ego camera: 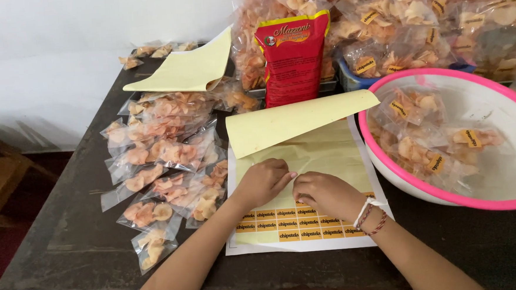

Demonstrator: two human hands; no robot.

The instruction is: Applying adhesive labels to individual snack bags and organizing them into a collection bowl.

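A pale yellow sticker sheet (323, 153) lies on the dark table (80, 231) in front of me, its upper part folded back. Rows of small orange labels (286, 225) fill the sheet's lower edge. My left hand (264, 181) and my right hand (325, 193) rest close together on the sheet just above the labels, fingertips pinched at the same spot on it. A thread bracelet sits on my right wrist. What the fingertips pinch is too small to tell.
Several small clear bags of chips (159, 168) lie spread to the left. A white bowl with a pink rim (449, 202) holds labelled bags at the right. A red packet (293, 58) stands behind, with another yellow sheet (189, 69) and a heap of bags (416, 19).
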